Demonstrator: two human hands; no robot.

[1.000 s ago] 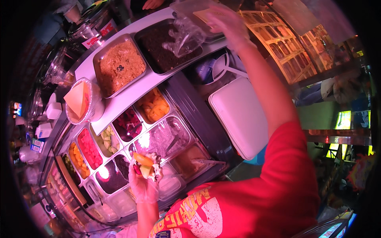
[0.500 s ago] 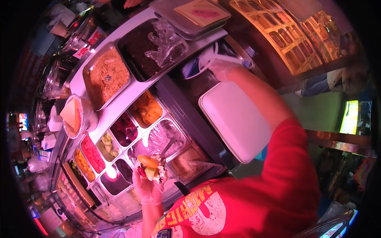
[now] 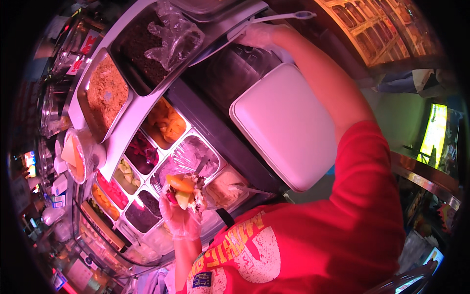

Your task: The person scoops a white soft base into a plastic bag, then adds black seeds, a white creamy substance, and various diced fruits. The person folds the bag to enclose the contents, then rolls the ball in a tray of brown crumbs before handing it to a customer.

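Observation:
My left hand (image 3: 180, 218), in a clear glove, is closed under a small open portion of food (image 3: 183, 193). Dark crumbs, white cream, an orange fruit slice and pale green and red pieces show on it; its base is hidden in my palm. Just beyond lies a metal pan of pale cream (image 3: 196, 159), a handle standing in it. My right arm stretches far to the upper right. There my gloved right hand (image 3: 257, 36) is closed by a white long-handled utensil (image 3: 293, 16), apparently gripping it; the utensil's head is hidden. Under that hand is a dark, glossy recess (image 3: 235, 73).
A pale rectangular lid (image 3: 284, 127) lies beside my right forearm. Metal pans hold orange fruit (image 3: 166, 125), dark red pieces (image 3: 143, 153) and pink cubes (image 3: 112, 190). On the raised shelf stand trays of brown floss (image 3: 105, 90) and dark crumbs (image 3: 139, 54), the latter bearing a crumpled clear glove (image 3: 174, 36).
My right hand has moved farther away and up with the white utensil. The blue-and-white thing beneath it no longer shows there. The view has shifted; my left hand still holds the food.

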